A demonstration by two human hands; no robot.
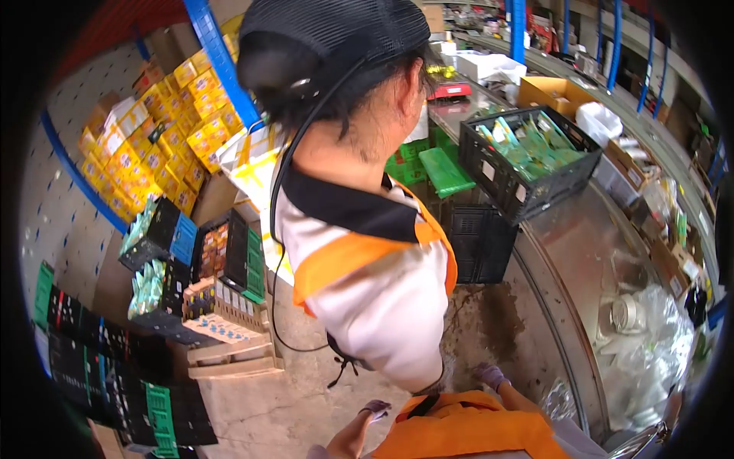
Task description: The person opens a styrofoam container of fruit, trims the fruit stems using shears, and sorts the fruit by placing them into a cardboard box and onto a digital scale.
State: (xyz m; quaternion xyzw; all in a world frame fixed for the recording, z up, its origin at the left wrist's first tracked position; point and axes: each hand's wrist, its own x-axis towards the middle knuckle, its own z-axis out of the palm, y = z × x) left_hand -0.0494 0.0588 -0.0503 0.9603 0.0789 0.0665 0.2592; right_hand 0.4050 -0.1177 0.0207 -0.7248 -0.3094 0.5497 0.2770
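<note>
My left hand (375, 410), in a purple-grey glove, hangs low over the concrete floor. Its fingers are loosely apart and nothing shows in them. My right hand (492, 375), gloved the same way, is near the foot of the metal table (566, 245); its fingers look slack and I see nothing held. Directly ahead, a co-worker (367, 283) in a dark cap, light shirt and orange vest fills the middle of the view, hands hidden. Beyond the co-worker, a black crate (520, 191) full of green packets (535, 149) sits at the table's edge.
Stacked yellow boxes (164, 134) stand at back left. Crates of packets (157, 252) and a wooden pallet (233, 359) lie on the left, black crates (84, 367) nearer. Clear plastic wrap (650, 359) covers the right. Green bags (445, 172) lie beside the table.
</note>
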